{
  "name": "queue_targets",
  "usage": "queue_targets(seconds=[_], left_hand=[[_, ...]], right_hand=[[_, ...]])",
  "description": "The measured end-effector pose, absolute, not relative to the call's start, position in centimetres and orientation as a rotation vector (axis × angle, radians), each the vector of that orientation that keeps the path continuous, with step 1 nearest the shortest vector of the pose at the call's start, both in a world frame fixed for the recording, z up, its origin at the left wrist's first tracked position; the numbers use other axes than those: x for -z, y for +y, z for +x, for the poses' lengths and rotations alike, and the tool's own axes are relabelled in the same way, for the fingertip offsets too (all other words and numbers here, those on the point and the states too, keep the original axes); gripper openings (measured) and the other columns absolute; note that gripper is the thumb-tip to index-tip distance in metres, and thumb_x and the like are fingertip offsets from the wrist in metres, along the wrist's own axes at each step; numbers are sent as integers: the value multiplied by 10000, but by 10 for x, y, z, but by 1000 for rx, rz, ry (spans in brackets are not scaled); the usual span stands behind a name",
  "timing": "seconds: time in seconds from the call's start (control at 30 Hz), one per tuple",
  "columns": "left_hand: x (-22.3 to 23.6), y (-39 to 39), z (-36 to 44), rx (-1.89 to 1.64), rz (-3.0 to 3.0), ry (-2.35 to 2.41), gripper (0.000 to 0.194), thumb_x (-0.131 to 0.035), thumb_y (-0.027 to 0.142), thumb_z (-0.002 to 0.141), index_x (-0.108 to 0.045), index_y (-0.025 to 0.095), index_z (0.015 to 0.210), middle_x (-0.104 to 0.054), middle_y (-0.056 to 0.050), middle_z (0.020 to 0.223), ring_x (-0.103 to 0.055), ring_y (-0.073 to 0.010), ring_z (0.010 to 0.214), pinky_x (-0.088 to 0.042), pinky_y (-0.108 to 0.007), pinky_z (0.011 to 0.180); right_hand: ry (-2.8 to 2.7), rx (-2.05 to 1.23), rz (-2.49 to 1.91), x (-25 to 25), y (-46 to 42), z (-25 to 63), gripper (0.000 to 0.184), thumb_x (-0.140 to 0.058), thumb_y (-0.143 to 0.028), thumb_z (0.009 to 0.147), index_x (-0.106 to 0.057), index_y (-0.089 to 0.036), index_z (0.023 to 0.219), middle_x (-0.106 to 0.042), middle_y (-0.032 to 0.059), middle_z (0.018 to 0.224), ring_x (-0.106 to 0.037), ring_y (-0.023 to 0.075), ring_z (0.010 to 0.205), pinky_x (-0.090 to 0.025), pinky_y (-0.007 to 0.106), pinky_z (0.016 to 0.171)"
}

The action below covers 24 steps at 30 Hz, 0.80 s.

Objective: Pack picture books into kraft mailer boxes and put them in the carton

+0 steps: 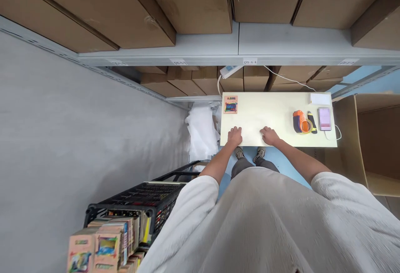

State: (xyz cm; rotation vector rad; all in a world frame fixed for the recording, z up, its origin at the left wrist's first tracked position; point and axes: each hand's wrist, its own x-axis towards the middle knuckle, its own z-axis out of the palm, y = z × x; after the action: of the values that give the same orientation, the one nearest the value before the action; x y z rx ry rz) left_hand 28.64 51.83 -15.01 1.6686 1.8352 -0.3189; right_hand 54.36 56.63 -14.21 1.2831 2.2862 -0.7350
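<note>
Small white labels are fixed to the front edge of the grey shelf (218,60). The middle label (250,61) carries handwritten characters resembling "D3-1-1", and the left label (179,62) shows writing too blurred to read. The small colourful box (230,104) on the table (265,110) bears printing too small to make out.

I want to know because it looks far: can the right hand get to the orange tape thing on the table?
Probably yes. The right hand rests on the table, and the tape dispenser lies just beyond it on the same side, with only bare tabletop between them.
</note>
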Motion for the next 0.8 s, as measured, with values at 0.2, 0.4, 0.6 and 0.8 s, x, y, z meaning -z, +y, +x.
queue_targets(seconds=[0.2,0.4,0.6,0.8], left_hand=[[149,517,271,254,1681,1807,475,-511,126,1001,-606,225,1456,-584,-195,1484,-552,-359,1406,-481,-511,1176],[153,531,247,71,1684,1830,501,-542,154,995,-609,215,1488,-531,-201,1615,-531,-380,1476,-476,-533,1225],[165,563,217,-105,1625,1845,688,-612,189,976,-485,214,1652,-352,-188,1829,-425,-417,1618,-422,-566,1298],[176,584,206,-73,1659,1803,807,-658,211,965,-388,183,1726,-256,-204,1878,-403,-435,1642,-414,-577,1311]], right_hand=[[2239,757,1334,140,561,533,507,-508,-207,1045,-654,-177,1530,-618,212,1533,-618,371,1359,-513,474,1113],[2220,948,1647,145,575,500,474,-492,-186,1045,-703,-149,1468,-697,202,1479,-699,319,1282,-569,420,1091],[2102,1320,2003,162,616,433,410,-539,-205,1014,-778,-170,1345,-781,147,1404,-760,260,1217,-596,392,1109],[1885,1749,2262,180,655,373,438,-588,-229,926,-786,-188,1314,-809,126,1348,-760,256,1207,-598,439,1113]])
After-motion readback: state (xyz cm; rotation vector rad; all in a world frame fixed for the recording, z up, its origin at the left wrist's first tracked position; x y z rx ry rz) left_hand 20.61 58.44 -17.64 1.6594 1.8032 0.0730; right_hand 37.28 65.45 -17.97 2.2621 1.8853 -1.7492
